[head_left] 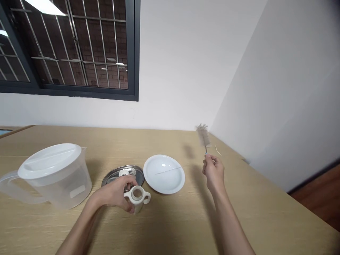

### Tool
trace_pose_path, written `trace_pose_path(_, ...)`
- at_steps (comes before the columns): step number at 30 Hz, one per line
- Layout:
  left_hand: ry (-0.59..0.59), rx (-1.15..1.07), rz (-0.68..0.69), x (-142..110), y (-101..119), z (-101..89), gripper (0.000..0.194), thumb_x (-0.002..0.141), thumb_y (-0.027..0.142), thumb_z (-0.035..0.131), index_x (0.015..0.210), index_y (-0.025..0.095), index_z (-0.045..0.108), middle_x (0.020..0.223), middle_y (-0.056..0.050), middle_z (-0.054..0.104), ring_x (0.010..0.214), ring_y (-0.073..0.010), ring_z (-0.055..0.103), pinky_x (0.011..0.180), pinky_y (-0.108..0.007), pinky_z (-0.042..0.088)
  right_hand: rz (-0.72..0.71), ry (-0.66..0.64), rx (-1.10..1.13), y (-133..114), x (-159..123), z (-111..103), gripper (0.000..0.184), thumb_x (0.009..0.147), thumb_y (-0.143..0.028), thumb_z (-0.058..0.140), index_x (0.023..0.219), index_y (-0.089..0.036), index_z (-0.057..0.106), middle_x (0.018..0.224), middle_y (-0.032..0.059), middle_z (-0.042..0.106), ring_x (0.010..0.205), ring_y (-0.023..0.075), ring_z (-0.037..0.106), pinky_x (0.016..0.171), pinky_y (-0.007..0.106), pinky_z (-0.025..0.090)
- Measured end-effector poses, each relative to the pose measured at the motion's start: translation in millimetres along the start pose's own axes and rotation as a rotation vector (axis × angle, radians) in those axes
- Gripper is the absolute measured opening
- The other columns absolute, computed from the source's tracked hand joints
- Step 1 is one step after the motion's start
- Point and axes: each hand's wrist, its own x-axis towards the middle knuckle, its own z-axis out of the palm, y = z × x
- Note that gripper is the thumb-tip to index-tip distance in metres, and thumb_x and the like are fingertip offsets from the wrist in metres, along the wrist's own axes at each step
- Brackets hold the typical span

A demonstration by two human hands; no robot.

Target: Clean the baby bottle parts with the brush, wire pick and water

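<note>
My left hand [115, 192] is closed around a small off-white bottle [138, 204] with two side handles. Its round top is open and faces up toward me. On the right, my right hand [214, 172] grips a bottle brush [204, 136] by its handle, bristles pointing up and away. Just behind my left hand is a round metal tray [108, 176] holding small white parts [124, 172], partly hidden by my fingers. Between my hands sits a white plate [164, 185] with a thin rod [169, 170] lying across it and over its right rim.
A clear plastic pitcher [66, 191] with a white lid [53, 159] stands at the left of the wooden table [170, 226]. A short pale curved strip [218, 150] lies right of the brush. Walls border the table behind and at right, with a barred window [79, 46] above.
</note>
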Motion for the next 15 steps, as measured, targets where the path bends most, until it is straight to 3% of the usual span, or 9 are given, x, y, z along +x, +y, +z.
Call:
trace_pose_path(3,0.054,-0.141,0.061,-4.3,4.2,-2.1,0.051,0.051,0.026,0.082,0.096,0.022,0.059,0.094,0.003,0.061,0.085,-0.0178,0.057,0.071,-0.025,0.044,0.062,-0.088,0.226,-14.0,-8.8,2.1,0.038,0.075,-0.052,0.068,0.090,-0.021,0.053,0.060,-0.0089,0.042,0.043,0.0054,0.028,0.041,0.020,0.025)
trace_pose_path(7,0.217,-0.310,0.148,-5.4,3.8,-5.6,0.042,0.062,0.026,0.077,0.096,0.021,0.052,0.089,0.003,0.061,0.081,-0.0158,0.059,0.068,-0.023,0.046,0.117,-0.201,0.496,-27.9,-18.2,3.3,0.043,0.063,-0.043,0.084,0.088,-0.019,0.058,0.064,-0.0062,0.050,0.045,0.0042,0.035,0.039,0.017,0.028)
trace_pose_path(11,0.540,-0.286,0.145,3.0,-8.6,-8.9,0.041,0.072,0.038,0.072,0.104,0.021,0.055,0.096,-0.001,0.067,0.085,-0.0189,0.064,0.073,-0.027,0.050,0.128,-0.381,0.472,-30.4,-23.5,2.5,0.043,0.064,-0.042,0.085,0.090,-0.017,0.063,0.066,-0.0038,0.053,0.046,0.0047,0.038,0.038,0.018,0.029)
trace_pose_path(15,0.872,0.040,0.098,10.2,-24.3,-12.5,0.043,0.072,0.039,0.072,0.109,0.022,0.059,0.109,-0.005,0.069,0.103,-0.0255,0.064,0.088,-0.035,0.049,0.093,-0.620,0.284,-28.0,-30.2,3.3,0.040,0.070,-0.045,0.082,0.091,-0.014,0.066,0.056,-0.0063,0.044,0.046,0.0045,0.032,0.041,0.019,0.024)
